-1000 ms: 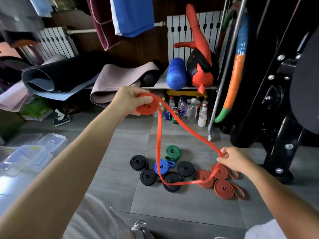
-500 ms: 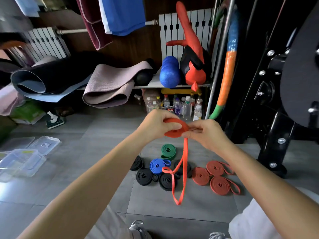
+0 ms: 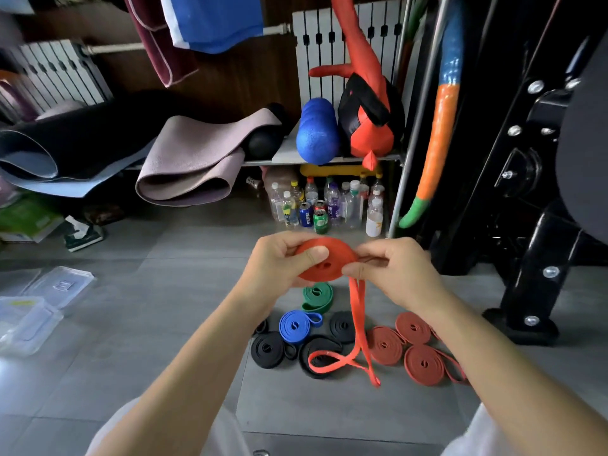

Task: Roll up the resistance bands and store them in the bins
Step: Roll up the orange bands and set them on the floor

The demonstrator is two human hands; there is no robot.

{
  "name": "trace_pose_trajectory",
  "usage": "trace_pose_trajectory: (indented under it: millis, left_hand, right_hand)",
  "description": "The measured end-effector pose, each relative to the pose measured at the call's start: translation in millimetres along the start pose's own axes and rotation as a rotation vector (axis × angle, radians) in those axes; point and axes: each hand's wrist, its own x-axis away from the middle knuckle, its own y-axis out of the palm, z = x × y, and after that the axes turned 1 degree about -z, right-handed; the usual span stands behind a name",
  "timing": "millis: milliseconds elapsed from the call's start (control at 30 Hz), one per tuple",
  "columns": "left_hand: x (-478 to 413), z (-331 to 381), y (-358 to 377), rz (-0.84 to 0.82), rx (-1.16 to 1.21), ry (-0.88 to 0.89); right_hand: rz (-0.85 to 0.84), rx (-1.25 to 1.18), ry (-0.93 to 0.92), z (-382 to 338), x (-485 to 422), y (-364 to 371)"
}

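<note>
Head camera, centre of the frame: the left hand (image 3: 283,258) grips a half-rolled orange band (image 3: 339,251), thumb pressed flat on the coil's face, fingers (image 3: 279,241) curled over its far edge. The right hand (image 3: 391,274) pinches the coil's right edge, where the loose tail leaves it, fingers closed on the strap. The tail hangs down doubled, and its looped end lies on the grey floor (image 3: 197,291), across a black roll (image 3: 324,342). In the lower centre sits a cluster of rolled bands: a green roll (image 3: 317,296) just under the hands, a blue roll (image 3: 296,325) beside it, more black rolls (image 3: 268,348) around them, and rust-red rolls (image 3: 413,327) to the right. At the far left, clear plastic bins (image 3: 29,324) sit on the floor, well apart from the bands.
</note>
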Motion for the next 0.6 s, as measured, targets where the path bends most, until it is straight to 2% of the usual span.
trace_pose_trajectory:
  millis: [67,167,233,300,367,433,533,600]
  left_hand:
    - [-5.8,-5.5,2.9,0.029,0.029,-0.005]
    - [-14.1,-7.2,5.9,-0.021,0.182,-0.046]
    - [-21.4,-8.9,5.7,-0.050,0.205,-0.080]
    - [-29.0,-11.0,4.1,-0.025,-0.014,-0.044]
    - [-37.8,-15.9,-2.9,0.007,-0.448,0.099]
    - [-40.7,-18.7,-7.0,-0.030,-0.837,0.228]
    - [-38.7,-22.5,-2.1,-0.142,-1.010,0.219]
    - [-37.8,-23.2,-1.6,-0.093,-0.955,0.213]
  right_hand:
    - [0.013,-0.119,0.020,5.0,-6.3,1.7]
    - [0.043,-0.309,0.040,12.7,-13.9,2.0]
    - [0.046,-0.301,0.047,15.8,-18.3,2.9]
    - [0.050,-0.200,0.066,17.9,-22.7,4.9]
    - [0.057,0.042,0.058,21.5,-27.2,5.9]
    - [0.027,0.273,0.018,24.0,-29.5,8.6]
    - [-0.010,0.355,-0.028,25.0,-29.6,15.2]
    - [0.023,0.310,-0.027,24.7,-30.8,16.0]
